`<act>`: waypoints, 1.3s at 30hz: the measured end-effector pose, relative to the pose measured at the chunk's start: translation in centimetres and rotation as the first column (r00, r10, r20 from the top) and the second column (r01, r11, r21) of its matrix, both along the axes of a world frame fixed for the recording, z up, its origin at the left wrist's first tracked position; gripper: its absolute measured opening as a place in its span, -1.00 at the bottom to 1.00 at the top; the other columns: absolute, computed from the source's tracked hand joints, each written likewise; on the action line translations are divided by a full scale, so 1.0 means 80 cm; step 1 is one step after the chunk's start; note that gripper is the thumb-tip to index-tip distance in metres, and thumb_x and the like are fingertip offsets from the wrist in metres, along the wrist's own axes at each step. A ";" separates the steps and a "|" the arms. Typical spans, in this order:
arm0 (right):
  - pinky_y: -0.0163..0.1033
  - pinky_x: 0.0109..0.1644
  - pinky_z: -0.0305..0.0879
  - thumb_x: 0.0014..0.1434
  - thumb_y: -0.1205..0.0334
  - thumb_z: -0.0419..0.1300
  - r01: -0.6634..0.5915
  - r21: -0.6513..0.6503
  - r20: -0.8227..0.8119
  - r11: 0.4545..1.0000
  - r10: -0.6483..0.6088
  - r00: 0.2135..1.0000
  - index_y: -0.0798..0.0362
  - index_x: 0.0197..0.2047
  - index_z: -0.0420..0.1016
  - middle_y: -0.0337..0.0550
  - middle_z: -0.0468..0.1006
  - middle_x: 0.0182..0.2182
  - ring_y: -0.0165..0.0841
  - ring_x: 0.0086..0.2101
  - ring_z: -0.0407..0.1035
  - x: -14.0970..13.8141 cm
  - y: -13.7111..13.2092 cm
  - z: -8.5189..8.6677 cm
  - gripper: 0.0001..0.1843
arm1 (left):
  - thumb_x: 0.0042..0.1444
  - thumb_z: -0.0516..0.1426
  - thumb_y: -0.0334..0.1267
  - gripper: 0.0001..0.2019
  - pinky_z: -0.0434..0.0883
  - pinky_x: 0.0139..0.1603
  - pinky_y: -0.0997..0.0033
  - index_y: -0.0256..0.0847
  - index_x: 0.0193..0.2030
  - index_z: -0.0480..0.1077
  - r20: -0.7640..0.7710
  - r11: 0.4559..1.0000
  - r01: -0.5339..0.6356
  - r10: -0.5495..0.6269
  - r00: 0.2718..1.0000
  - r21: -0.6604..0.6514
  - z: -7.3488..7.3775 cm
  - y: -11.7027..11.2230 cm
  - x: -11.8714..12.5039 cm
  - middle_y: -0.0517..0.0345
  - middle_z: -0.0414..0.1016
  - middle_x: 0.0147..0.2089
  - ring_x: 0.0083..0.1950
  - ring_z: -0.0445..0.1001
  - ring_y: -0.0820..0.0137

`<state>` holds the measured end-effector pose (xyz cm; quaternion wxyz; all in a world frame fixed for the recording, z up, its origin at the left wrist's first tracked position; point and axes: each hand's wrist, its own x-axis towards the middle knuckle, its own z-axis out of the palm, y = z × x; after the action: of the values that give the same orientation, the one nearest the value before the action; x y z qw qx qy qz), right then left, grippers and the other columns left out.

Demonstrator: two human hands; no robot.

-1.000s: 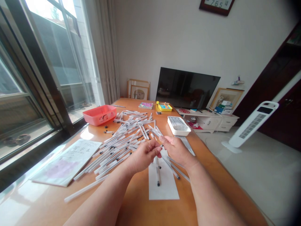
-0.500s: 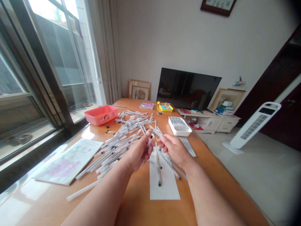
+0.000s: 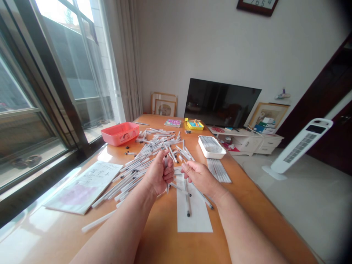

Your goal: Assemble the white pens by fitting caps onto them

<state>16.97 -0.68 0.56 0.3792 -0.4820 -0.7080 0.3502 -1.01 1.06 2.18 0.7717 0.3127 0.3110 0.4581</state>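
1) Holding a slim pen (image 3: 165, 161) in the left grip (image 3: 159, 174), closing thumb and curled fingers around it, with one end showing beside the thumb and most of the length being hidden by the fist
2) Pressing thumb to forefinger in the right grip (image 3: 200, 178), pointing toward the left one but standing apart from it, with any contents between the fingertips being too small to tell
3) Hovering with both grips over the counter (image 3: 158, 234), having a loose pile of pens (image 3: 145, 161) spreading to the left of and beyond the left grip
4) Having black-ended pens (image 3: 187, 203) lying on a paper strip (image 3: 195, 222), below and between the grips
5) Having a white tray (image 3: 213, 156) standing beyond the right grip, with grey rods (image 3: 219, 170) lying in a row just beside it
6) Having a red basket (image 3: 120, 134) standing past the pile, on the left
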 end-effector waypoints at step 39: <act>-0.22 -0.35 0.29 0.30 -0.03 0.12 -0.047 0.000 -0.065 0.999 0.047 0.997 0.02 -0.34 0.44 -0.18 0.54 -0.48 -0.35 -0.46 0.38 -0.023 -0.001 -0.015 -0.69 | 0.13 0.27 -0.20 -0.68 0.40 0.02 0.28 -0.21 0.01 0.43 -0.013 0.835 -0.308 0.352 0.936 0.456 -0.012 0.001 -0.001 -0.01 0.59 -0.09 -0.07 0.56 0.30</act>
<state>15.09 -0.72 -0.67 0.3934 -0.4537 -0.7062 0.3750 -1.06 1.14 1.24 0.5726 0.4447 0.2835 0.6276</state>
